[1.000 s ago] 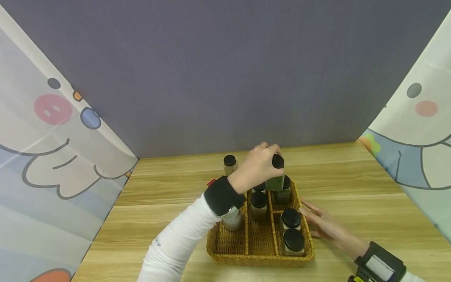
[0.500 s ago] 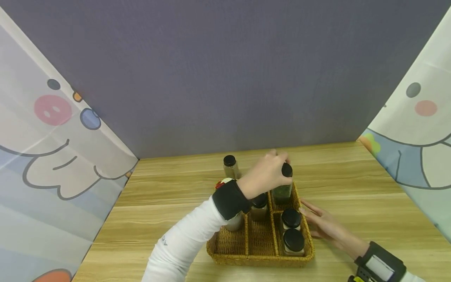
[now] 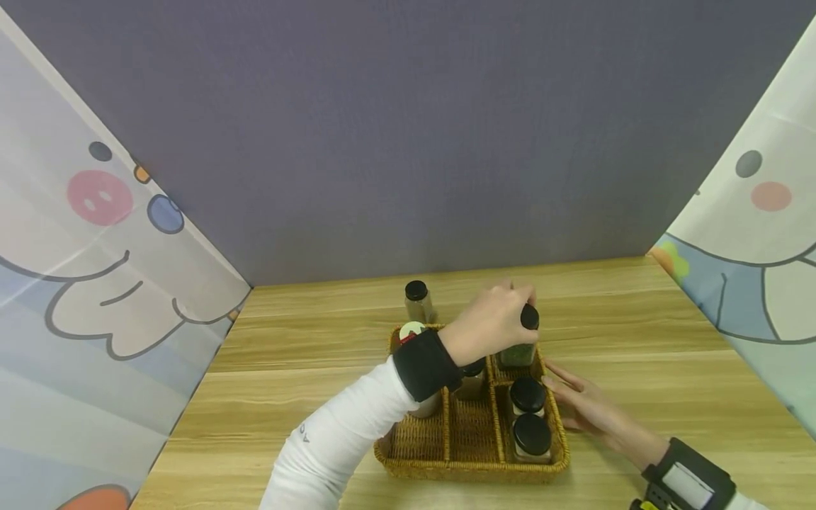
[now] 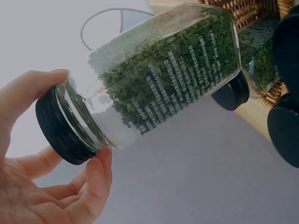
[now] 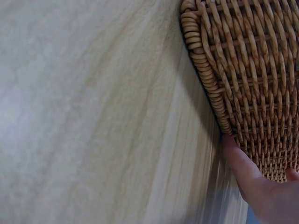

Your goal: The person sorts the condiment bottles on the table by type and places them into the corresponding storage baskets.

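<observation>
My left hand (image 3: 491, 322) pinches a glass spice jar (image 4: 163, 70) of dried green herbs just below its black lid (image 3: 530, 316). In the head view this jar is over the back right compartment of a wicker basket (image 3: 472, 470). Another herb jar (image 4: 264, 56) stands in that compartment, partly covered by the hand. My right hand (image 3: 583, 400) rests against the basket's right side, fingers extended. In the right wrist view, a finger of the right hand (image 5: 266, 191) lies along the wicker wall (image 5: 252, 74) at table level.
Two black-lidded jars (image 3: 530, 432) stand in the front right compartment. Another jar (image 3: 470, 382) is in the middle column. A pale-lidded container (image 3: 411, 329) is at the back left, partly behind my wrist. Outside, behind the basket, stands a jar (image 3: 418, 304) on the wooden table (image 3: 306, 354).
My left hand has carried the herb jar to the right and lower, toward the basket's back right corner. My right hand has stayed at the basket's side.
</observation>
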A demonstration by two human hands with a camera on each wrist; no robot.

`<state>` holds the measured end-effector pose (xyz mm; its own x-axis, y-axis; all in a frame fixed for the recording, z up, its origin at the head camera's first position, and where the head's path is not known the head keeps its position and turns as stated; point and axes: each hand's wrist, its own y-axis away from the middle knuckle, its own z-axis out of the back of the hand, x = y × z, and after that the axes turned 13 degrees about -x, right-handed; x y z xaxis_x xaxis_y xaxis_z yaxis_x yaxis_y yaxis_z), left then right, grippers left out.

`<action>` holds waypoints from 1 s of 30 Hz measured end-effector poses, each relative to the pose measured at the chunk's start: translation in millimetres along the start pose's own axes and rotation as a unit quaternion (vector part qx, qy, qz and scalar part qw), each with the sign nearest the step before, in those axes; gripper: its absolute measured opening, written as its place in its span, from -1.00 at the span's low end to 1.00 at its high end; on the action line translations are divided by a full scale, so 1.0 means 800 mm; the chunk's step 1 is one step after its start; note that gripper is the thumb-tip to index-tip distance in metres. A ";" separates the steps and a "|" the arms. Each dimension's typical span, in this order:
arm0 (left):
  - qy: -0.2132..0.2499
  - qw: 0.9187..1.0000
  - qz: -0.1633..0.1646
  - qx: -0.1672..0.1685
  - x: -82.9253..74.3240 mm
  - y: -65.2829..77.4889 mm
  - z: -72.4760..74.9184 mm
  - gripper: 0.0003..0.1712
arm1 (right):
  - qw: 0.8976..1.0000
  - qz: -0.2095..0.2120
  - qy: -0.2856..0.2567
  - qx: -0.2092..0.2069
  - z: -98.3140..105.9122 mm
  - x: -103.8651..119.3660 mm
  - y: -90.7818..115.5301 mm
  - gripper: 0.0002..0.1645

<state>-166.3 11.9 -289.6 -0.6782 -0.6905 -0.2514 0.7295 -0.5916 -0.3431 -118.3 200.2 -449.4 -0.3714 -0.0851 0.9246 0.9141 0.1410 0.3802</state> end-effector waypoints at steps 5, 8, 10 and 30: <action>-0.005 1.000 -0.006 0.004 0.002 0.002 -0.008 -0.70 | 1.000 -0.001 0.004 -0.003 0.000 -0.001 0.000 -0.18; -0.010 1.000 -0.005 0.013 0.001 0.002 -0.012 -0.68 | 1.000 -0.002 0.002 -0.005 -0.001 -0.001 -0.001 -0.17; -0.015 1.000 -0.004 0.019 0.001 0.002 -0.015 -0.69 | 1.000 -0.003 0.000 -0.007 -0.001 -0.001 -0.001 -0.16; -0.044 0.998 0.006 0.051 -0.002 0.002 -0.027 -0.59 | 1.000 0.000 -0.007 0.002 -0.001 -0.001 -0.002 -0.17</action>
<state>-165.7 21.2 -309.4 -0.6623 -0.7292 -0.1723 0.7458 -0.6195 -0.2450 -119.4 199.5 -450.7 -0.3738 -0.0713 0.9248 0.9134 0.1448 0.3804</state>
